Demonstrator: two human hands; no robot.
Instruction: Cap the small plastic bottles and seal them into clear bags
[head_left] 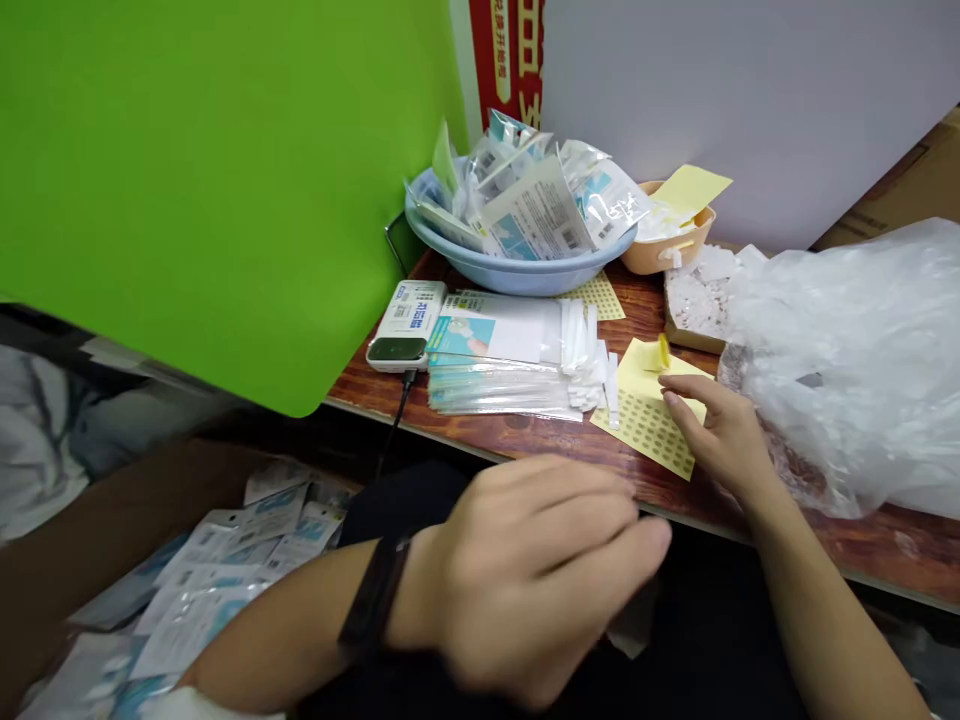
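Observation:
My left hand (540, 570), with a dark band at its wrist, hangs in front of the table edge, slightly smeared. Its fingers are curled closed, and whatever they hold is hidden. Over the right side of a yellow sticker sheet (649, 425), my right hand (716, 430) has its thumb and index fingertips almost together. Anything between them is too small to make out. Just beyond those fingertips, a curled yellow strip (663, 352) stands up from the sheet. Left of the sheet lies a stack of clear packets (502, 385) with printed cards and white strips at one end.
A blue basin (525, 272) heaped with packets stands behind the stack, beside an orange tub (671, 252). A white device (405, 325) with a cable lies at left. Clear plastic bags (862, 360) cover the right side. Below left, a box holds more packets (210, 590). A green panel (225, 180) rises at left.

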